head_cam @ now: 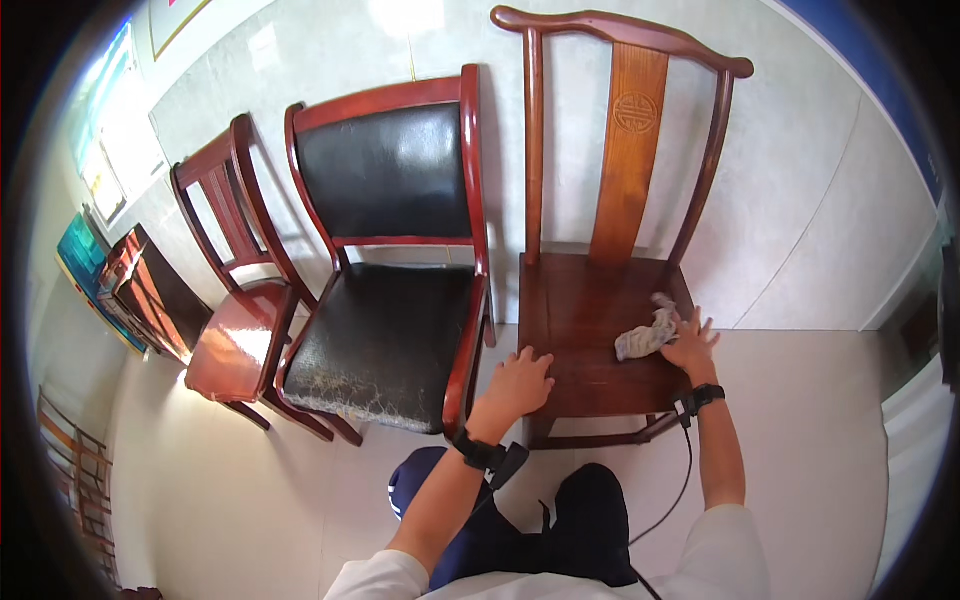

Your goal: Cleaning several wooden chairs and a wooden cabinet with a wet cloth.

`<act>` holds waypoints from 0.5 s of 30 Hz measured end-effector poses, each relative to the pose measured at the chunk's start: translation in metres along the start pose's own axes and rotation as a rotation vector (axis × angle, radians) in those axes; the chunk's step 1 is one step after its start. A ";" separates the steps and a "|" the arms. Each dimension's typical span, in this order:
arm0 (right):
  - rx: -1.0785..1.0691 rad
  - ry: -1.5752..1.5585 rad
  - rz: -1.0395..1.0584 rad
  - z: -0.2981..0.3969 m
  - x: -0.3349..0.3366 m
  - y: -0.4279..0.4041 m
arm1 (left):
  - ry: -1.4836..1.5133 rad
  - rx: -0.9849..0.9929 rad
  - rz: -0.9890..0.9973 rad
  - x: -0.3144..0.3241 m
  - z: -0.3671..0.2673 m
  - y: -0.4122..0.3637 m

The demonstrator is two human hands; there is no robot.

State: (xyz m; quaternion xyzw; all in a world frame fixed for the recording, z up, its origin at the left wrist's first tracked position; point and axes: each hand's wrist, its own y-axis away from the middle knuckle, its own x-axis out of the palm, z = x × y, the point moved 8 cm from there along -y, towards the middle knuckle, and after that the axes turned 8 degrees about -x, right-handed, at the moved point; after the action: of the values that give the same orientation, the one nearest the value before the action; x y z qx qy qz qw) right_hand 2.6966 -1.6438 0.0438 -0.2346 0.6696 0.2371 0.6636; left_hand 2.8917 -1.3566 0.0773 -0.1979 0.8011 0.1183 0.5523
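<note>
A wooden chair (570, 330) with a reddish-brown seat stands in front of me. A round carved emblem marks its tall back splat (630, 150). My left hand (519, 384) rests over the seat's front left corner, fingers slightly bent. Near the right edge of the seat is my right hand (691, 346), its fingers spread apart. Against the thumb side of that hand lies a crumpled pale patterned cloth (646, 337); its upper end looks blurred. Both wrists wear black bands, and a cable runs down from the right one.
Left of the chair stands another with black padding (382, 330), its seat cover cracked along the front. Further left are a smaller wooden chair (240, 337) and a dark box-like object (150, 292). Behind them rises a pale wall (780, 187). A white curtain-like sheet (915, 450) hangs at right.
</note>
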 end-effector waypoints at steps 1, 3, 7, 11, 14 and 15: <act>0.096 -0.038 0.086 -0.001 -0.002 0.010 | -0.018 -0.014 0.017 -0.002 0.005 0.004; 0.204 -0.074 0.173 0.007 0.002 0.029 | -0.046 -0.022 0.002 0.001 0.009 0.009; -0.223 -0.087 0.076 0.101 0.006 0.053 | 0.037 -0.024 -0.046 -0.008 0.011 -0.003; -0.556 -0.194 -0.121 0.197 0.000 0.081 | 0.012 -0.115 -0.048 -0.017 0.018 -0.017; -0.726 -0.252 -0.259 0.206 0.000 0.092 | 0.092 -0.058 -0.072 -0.012 0.021 -0.024; -0.787 -0.290 -0.303 0.209 0.001 0.096 | 0.153 -0.035 -0.076 -0.010 0.024 -0.022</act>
State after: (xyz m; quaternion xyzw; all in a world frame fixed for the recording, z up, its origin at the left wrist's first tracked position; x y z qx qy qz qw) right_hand 2.7985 -1.4379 0.0421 -0.5290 0.3867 0.4043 0.6381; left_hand 2.9251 -1.3647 0.0787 -0.2463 0.8306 0.0955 0.4902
